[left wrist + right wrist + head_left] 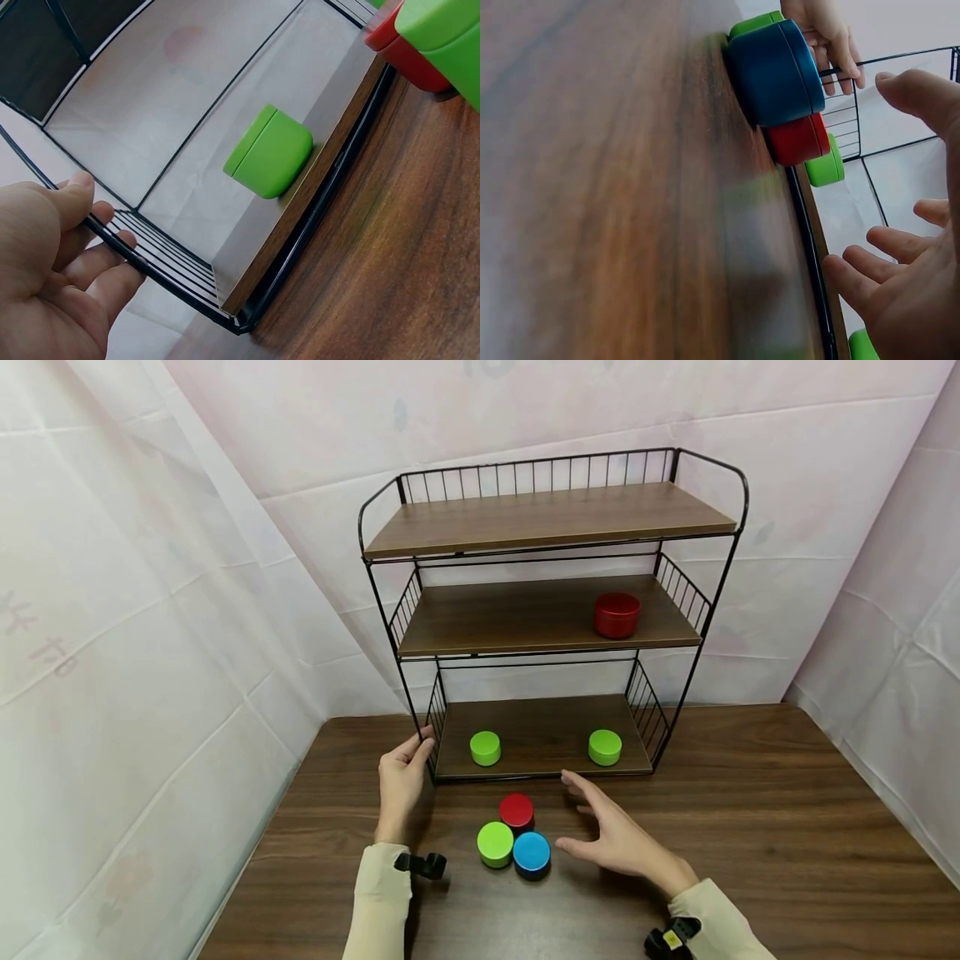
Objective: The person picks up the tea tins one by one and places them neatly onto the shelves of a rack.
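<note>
The left grip (pixel 401 781) is clamped on the shelf's front left post (pixel 408 697), while the right grip (pixel 611 835), thumb and fingers apart, hangs just right of the blue tin (pixel 532 852), which stands on the desk (pixel 315 843) close beside a green tin (pixel 495 844) and a red tin (pixel 517 811).

Faint characters (pixel 54 653) on the cloth (pixel 142 560) are unreadable.

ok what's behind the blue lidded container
In the head view, a red lidded container stands behind the blue lidded container, slightly left; farther back is the rack's bottom shelf. The red lidded container's lower side is partly covered.
</note>
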`<move>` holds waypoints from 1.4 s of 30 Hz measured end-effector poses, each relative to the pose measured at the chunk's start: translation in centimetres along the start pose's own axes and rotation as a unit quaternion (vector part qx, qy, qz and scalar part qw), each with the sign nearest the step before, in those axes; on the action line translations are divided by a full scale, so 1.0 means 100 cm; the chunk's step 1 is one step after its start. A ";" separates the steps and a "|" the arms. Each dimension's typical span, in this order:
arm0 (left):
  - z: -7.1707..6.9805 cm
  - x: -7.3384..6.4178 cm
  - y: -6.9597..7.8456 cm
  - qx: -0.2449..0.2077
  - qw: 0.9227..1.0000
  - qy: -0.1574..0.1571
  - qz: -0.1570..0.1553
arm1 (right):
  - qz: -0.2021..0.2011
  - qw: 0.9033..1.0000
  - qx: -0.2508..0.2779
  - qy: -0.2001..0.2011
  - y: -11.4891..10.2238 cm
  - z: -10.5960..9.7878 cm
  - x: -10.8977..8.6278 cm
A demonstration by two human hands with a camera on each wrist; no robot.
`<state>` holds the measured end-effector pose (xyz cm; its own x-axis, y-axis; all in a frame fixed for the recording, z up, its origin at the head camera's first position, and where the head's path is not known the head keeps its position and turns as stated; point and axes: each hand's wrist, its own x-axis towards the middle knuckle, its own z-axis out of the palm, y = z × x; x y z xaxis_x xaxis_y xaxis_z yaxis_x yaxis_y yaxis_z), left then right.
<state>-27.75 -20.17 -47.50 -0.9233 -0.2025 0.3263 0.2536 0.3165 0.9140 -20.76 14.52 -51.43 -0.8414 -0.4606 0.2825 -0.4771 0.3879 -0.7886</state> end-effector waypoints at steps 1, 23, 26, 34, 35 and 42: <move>-0.001 -0.002 0.005 0.002 1.000 -0.003 -0.002 | 0.001 1.000 0.003 -0.001 0.000 0.001 0.002; -0.001 -0.007 0.021 0.002 1.000 0.010 0.016 | 0.014 0.998 0.048 -0.035 -0.003 0.018 0.026; -0.001 -0.007 0.021 0.002 1.000 0.010 0.016 | 0.011 0.997 0.059 -0.041 -0.005 0.021 0.029; -0.001 -0.007 0.021 -0.002 1.000 0.005 0.016 | 0.006 0.997 0.063 -0.047 -0.008 0.024 0.031; -0.001 -0.007 0.021 -0.003 1.000 0.005 0.016 | 0.006 0.997 0.063 -0.047 -0.008 0.024 0.031; -0.001 -0.006 0.018 0.004 1.000 0.006 0.009 | 0.007 0.996 0.065 -0.060 -0.008 0.023 0.028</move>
<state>-26.67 -19.54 -46.05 -0.9148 -0.2085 0.3459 0.2680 0.3274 0.9061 -22.12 11.07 -51.31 -0.8073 -0.5515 0.2102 -0.4226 0.2914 -0.8582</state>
